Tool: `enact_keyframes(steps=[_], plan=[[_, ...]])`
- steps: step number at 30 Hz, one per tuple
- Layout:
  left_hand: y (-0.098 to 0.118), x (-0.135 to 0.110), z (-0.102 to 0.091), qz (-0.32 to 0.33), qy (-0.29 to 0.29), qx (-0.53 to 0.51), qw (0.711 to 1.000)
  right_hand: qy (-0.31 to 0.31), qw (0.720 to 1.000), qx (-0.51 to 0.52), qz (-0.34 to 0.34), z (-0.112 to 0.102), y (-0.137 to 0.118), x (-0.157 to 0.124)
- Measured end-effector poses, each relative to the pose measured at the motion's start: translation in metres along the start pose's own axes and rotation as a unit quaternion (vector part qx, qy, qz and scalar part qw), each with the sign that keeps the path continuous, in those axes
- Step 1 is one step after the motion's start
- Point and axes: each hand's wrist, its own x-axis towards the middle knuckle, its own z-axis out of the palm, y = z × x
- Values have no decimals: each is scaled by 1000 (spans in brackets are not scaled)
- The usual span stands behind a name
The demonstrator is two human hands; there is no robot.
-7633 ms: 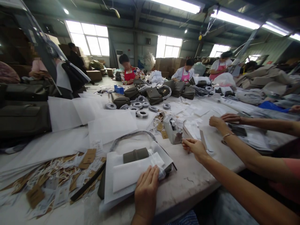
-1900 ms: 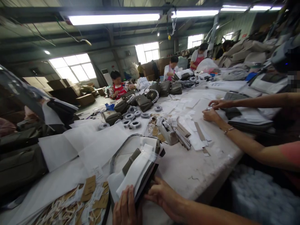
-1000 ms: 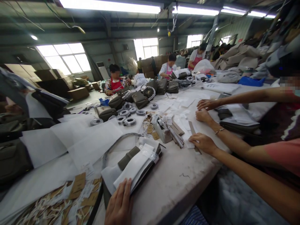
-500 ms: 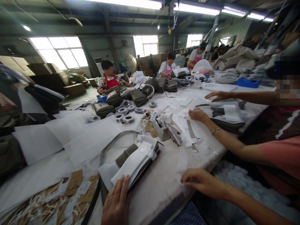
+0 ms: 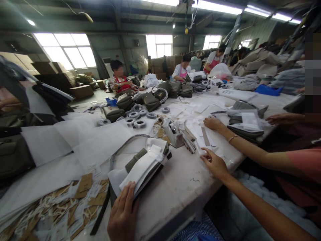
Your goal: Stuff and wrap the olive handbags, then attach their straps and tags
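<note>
An olive-grey handbag (image 5: 160,164) lies on its side, partly covered by folded white wrapping paper (image 5: 141,169) with a clear band around it. My left hand (image 5: 122,209) grips its near end, fingers stretched over the paper and thumb at the front edge. Its wrapped strap (image 5: 125,142) arches behind. To the right, my right hand (image 5: 215,164) is at a pile of white paper strips (image 5: 195,135), thumb and fingers closing on the end of one. A tape dispenser (image 5: 173,134) stands between the handbag and the strips.
Brown hang tags (image 5: 84,185) with cords cover the near left, below white sheets (image 5: 100,144). Wrapped strap coils (image 5: 139,124) and more handbags (image 5: 150,100) lie farther back. At right, a co-worker's hand (image 5: 213,123) is near another handbag (image 5: 245,122). Other people stand across the table.
My right hand has moved forward from the table's front edge to the paper strips. My left hand stays on the handbag. The co-worker's other hand has drawn back from the second handbag.
</note>
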Motion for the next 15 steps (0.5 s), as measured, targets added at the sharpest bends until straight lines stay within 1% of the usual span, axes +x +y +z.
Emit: enact_keyframes(steps=[1,2,3,4,6,8,9,10,13,15], plan=[[-1,0,-2,-14,8,-4,1000,-33,998,45,-10,4,-10,-2],[-3,0,-4,-30,17,-9,999,-80,992,99,-24,10,-22,-6],[-5,1,-6,-46,26,-16,998,-137,977,156,-38,17,-35,-9],[-7,2,-7,-64,36,-23,997,-199,956,209,-53,25,-48,-13],[-12,4,-11,-99,54,-34,993,-306,904,288,-86,48,-73,-18],[-16,7,-15,-130,71,-38,988,-373,862,319,-127,77,-97,-18],[-18,8,-18,-140,78,-38,986,-389,852,317,-150,94,-108,-17],[-20,9,-20,-146,84,-38,985,-394,850,307,-170,111,-119,-13],[-22,9,-25,-151,91,-40,984,-373,868,259,-202,163,-153,1],[-22,8,-26,-141,94,-43,985,-354,881,236,-209,191,-176,12]])
